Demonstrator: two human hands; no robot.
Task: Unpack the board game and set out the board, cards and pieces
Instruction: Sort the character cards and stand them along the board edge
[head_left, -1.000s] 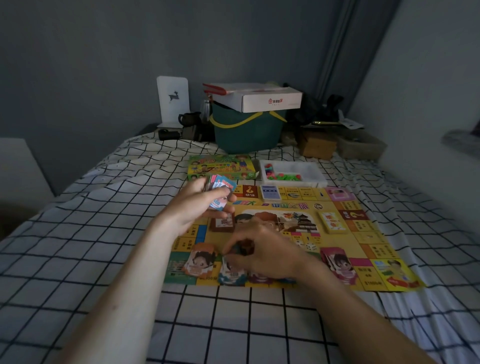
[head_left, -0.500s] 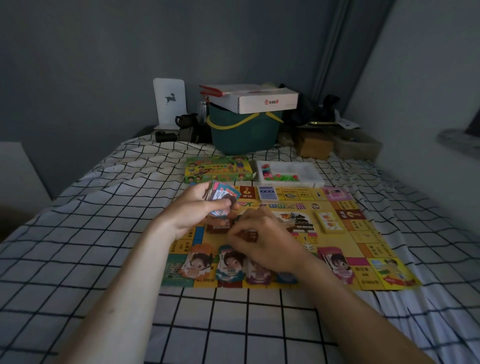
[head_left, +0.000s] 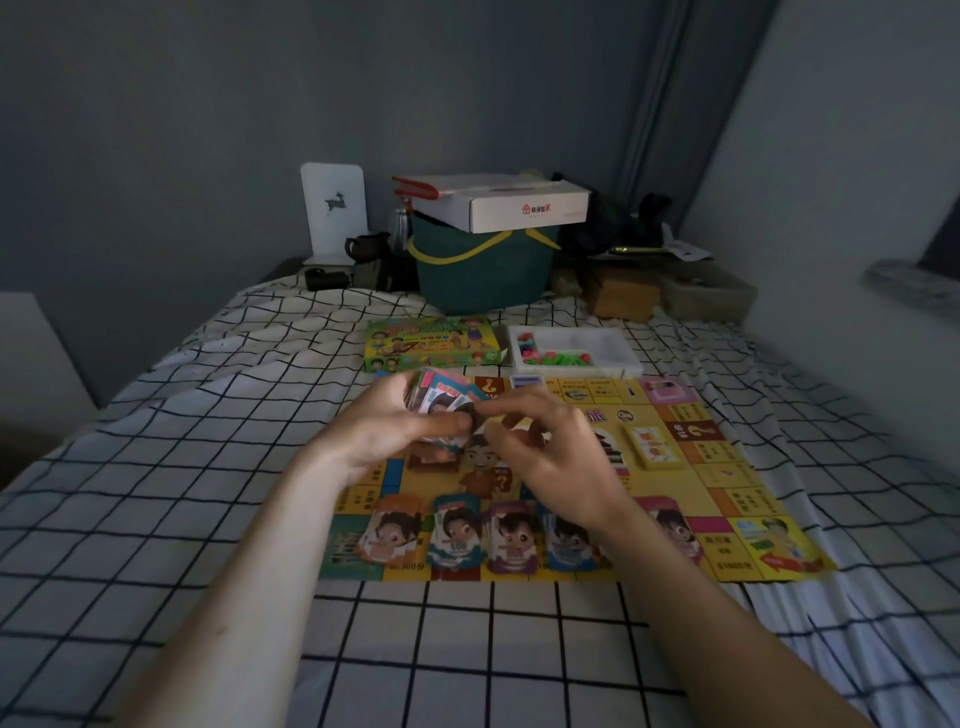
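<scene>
colourful cards (head_left: 445, 402) fan in the left hand (head_left: 387, 431); right hand (head_left: 553, 457) seemingly pinches one's edge.

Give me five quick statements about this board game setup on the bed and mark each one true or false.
1. The left hand holds a stack of cards. True.
2. The board is still folded. False: it lies open on the bed.
3. The white tray holds small coloured pieces. True.
4. The game box sits on the board. False: it lies beyond it.
5. Card piles line the board's near edge. True.
</scene>
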